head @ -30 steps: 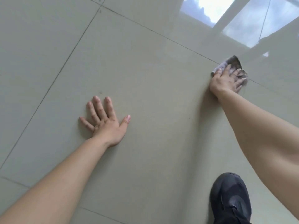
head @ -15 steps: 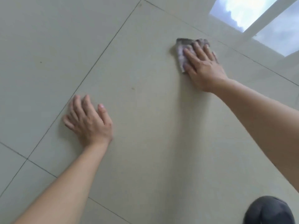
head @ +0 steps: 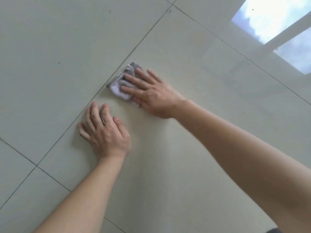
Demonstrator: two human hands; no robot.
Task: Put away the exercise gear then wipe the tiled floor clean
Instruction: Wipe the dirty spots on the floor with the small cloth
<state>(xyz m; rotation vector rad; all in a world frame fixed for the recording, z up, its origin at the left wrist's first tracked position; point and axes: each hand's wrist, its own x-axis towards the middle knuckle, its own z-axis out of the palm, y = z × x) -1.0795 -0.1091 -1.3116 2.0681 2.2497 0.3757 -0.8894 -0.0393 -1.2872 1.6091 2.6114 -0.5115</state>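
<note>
— Your right hand [head: 151, 96] presses the grey cloth [head: 119, 88] flat beside a grout line [head: 93, 98]; your left hand [head: 106, 133] rests open nearby.
— Progress?
— No gear visible; far specks [head: 59, 62] suggest the tiled floor [head: 50, 81] needs more wiping.

Glossy pale tiled floor [head: 185, 165], window reflection [head: 269, 19]
</note>
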